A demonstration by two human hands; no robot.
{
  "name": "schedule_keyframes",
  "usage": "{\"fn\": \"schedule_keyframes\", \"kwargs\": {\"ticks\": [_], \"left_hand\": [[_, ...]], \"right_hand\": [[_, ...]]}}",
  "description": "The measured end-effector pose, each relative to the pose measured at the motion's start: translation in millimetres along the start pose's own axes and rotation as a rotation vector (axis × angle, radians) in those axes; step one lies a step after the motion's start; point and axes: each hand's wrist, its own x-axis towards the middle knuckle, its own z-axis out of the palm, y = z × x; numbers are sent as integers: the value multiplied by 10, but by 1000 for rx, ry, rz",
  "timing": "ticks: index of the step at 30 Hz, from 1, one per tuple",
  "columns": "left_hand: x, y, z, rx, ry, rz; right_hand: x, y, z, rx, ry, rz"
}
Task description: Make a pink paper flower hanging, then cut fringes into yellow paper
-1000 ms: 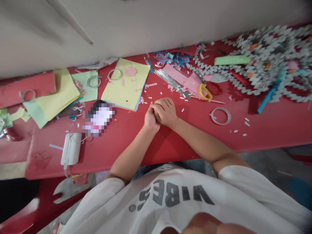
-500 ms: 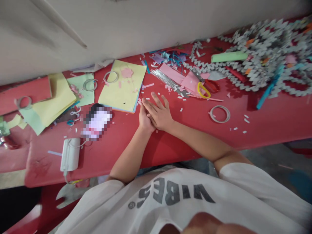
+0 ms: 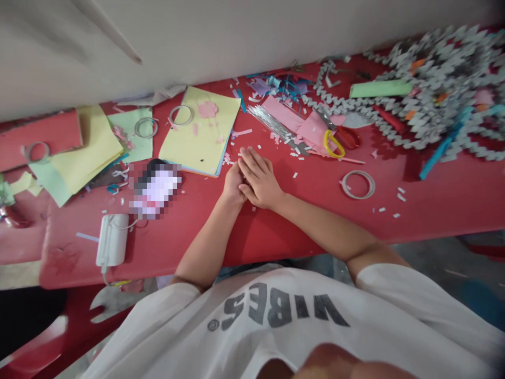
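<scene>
My left hand [image 3: 233,185] and my right hand [image 3: 258,181] rest together on the red table [image 3: 252,226], holding nothing. The right hand lies flat with its fingers slightly apart, partly over the left hand and hiding its fingertips. Small white paper scraps [image 3: 260,152] lie just beyond my fingertips. Farther up sit a stack of yellow paper [image 3: 199,131] with pink paper scraps stuck on it, pink paper sheets [image 3: 311,129], and scissors with red and yellow handles [image 3: 335,141]. A ring of tape [image 3: 358,185] lies to the right of my right hand.
A grey paper chain [image 3: 434,89] is heaped at the far right. Pale paper sheets [image 3: 79,152], a white plug adapter [image 3: 112,240] and a pixelated object [image 3: 155,189] lie to the left. A wall runs along the far table edge. Below the near edge is a red chair [image 3: 31,342].
My hands have gone from clasped to lying loosely together, with the right hand's fingers straightened and spread. The view has shifted slightly.
</scene>
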Motion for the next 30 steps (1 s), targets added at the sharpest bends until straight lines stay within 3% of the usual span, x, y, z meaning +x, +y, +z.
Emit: {"fn": "schedule_keyframes", "kwargs": {"ticks": [5,9,17,22,27,30], "left_hand": [[75,-1,-79,6,-89,-51],[176,-16,-163,-33,-65,67],[212,51,-166,-72,-10,64],[181,43,-124,-80,11,69],[112,142,-74,-137,46,47],[43,264,-45,-184,35,14]], "right_hand": [[-11,-56,-148,-23,-28,57],[-2,-34,-168,-33,-21,100],[25,110,-52,-63,179,125],[9,80,-86,-100,230,110],[9,8,-151,-120,207,-68],[35,237,-356,-118,70,-147]]}}
